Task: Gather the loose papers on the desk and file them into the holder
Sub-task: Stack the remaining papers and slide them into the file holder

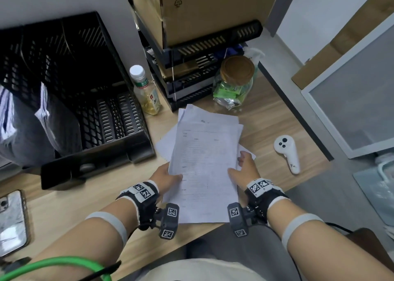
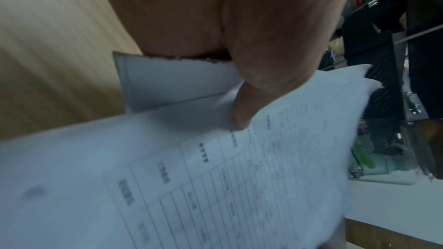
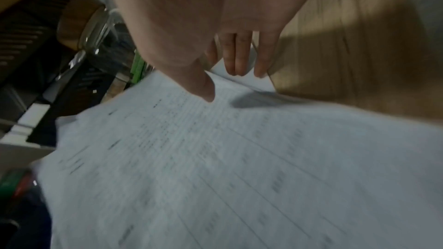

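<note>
The papers (image 1: 204,163) lie in a loose, fanned stack between the two hands, their near end past the edge of the tabletop (image 1: 266,118) toward the person. The left hand (image 1: 165,174) grips the stack's left edge, thumb (image 2: 242,113) pressed on the printed top sheet; its other fingers are out of sight, so how they lie under the sheets cannot be told. The right hand (image 1: 245,166) is at the right edge, thumb (image 3: 203,90) laid on the top sheet and fingers (image 3: 236,58) straight and pointing down to a lower sheet that juts out beyond the stack; whether they press that sheet or only touch it is not clear. The holder (image 1: 85,101), black and slotted, stands forward and left of the left hand, with some paper already upright in its left compartments; its left side is cut off by the frame. A bottle (image 1: 146,91) stands ahead of the left hand, just beside the holder, and a jar (image 1: 235,82) ahead of the right hand, beyond the papers' far end. A white controller (image 1: 286,153) lies right of the right hand. Both wrist views are blurred, and the print on the sheets cannot be read.
</note>
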Demonstrator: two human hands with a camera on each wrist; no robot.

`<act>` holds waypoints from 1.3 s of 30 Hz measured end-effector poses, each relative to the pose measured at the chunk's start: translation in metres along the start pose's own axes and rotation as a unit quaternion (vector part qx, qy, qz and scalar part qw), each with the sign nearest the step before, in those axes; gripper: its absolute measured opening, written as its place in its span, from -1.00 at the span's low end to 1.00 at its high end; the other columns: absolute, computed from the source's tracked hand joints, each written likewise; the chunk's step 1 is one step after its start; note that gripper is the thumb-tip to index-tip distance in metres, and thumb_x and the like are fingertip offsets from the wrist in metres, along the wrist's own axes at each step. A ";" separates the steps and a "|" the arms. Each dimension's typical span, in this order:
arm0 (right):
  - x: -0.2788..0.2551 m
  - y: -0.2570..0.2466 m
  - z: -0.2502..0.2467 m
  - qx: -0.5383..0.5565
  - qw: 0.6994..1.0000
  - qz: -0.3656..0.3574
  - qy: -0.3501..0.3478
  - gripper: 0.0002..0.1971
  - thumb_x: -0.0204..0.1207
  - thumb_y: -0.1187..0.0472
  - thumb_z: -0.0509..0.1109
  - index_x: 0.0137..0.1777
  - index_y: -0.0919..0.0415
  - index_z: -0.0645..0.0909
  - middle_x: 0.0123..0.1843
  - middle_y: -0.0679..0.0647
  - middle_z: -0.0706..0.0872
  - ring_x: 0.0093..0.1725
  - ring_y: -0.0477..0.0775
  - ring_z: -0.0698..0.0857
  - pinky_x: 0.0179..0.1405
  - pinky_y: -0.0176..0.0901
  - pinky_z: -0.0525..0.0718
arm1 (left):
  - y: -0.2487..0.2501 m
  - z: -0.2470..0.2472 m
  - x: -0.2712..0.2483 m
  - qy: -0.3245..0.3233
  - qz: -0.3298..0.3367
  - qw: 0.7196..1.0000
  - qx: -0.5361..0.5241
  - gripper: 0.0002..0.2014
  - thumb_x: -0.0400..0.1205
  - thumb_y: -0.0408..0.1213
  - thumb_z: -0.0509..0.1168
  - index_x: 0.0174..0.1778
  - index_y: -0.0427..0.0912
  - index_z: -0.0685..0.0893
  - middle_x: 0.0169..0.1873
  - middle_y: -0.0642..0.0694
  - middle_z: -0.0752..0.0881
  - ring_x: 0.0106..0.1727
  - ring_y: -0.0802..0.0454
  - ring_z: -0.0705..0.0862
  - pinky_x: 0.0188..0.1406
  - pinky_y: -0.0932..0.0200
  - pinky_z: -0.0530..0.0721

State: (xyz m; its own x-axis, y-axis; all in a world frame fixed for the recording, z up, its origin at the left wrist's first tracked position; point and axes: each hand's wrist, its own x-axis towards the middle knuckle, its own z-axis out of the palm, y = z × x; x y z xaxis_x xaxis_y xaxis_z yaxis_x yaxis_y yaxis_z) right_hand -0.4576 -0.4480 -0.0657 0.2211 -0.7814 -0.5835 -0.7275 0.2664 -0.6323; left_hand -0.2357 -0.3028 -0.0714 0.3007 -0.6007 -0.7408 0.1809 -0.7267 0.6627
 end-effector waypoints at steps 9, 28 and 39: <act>-0.025 -0.086 -0.016 0.209 0.966 -0.148 -0.027 -0.83 0.59 0.35 0.37 0.11 0.13 0.61 0.01 0.04 0.80 -0.09 -0.06 0.76 -0.14 -0.25 0.76 | 0.037 -0.035 -0.036 0.082 0.137 0.985 -0.069 -0.68 0.44 -0.32 0.57 0.12 -0.13 0.79 0.12 -0.16 0.86 0.13 -0.17 0.83 0.27 -0.27 0.73; -0.077 -0.106 -0.008 0.196 0.931 -0.307 0.030 -0.78 0.59 0.42 0.31 0.07 0.08 0.62 -0.09 -0.15 0.71 -0.10 -0.29 0.67 0.03 -0.33 0.61 | 0.079 -0.023 -0.069 0.144 0.335 0.923 -0.124 -0.66 0.54 -0.08 0.51 0.22 -0.04 0.77 -0.01 -0.07 0.85 -0.02 -0.05 0.79 -0.11 0.01 0.73; -0.068 -0.097 -0.016 0.224 0.948 -0.223 0.036 -0.74 0.39 0.55 0.38 -0.22 0.13 0.63 -0.22 0.02 0.67 -0.16 0.05 0.58 -0.14 -0.12 0.48 | 0.086 -0.020 -0.070 0.094 0.327 0.935 -0.101 -0.84 0.44 -0.24 0.59 -0.12 0.04 0.80 -0.23 0.06 0.81 -0.24 0.18 0.74 -0.45 0.37 0.59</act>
State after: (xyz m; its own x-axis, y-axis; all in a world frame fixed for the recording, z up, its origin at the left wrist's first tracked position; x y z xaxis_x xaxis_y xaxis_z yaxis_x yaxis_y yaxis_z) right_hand -0.4120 -0.4298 0.0434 0.3857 -0.9045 -0.1817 -0.2198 0.1012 -0.9703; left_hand -0.2221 -0.3169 0.0397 0.5647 -0.8114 -0.1507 0.0693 -0.1353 0.9884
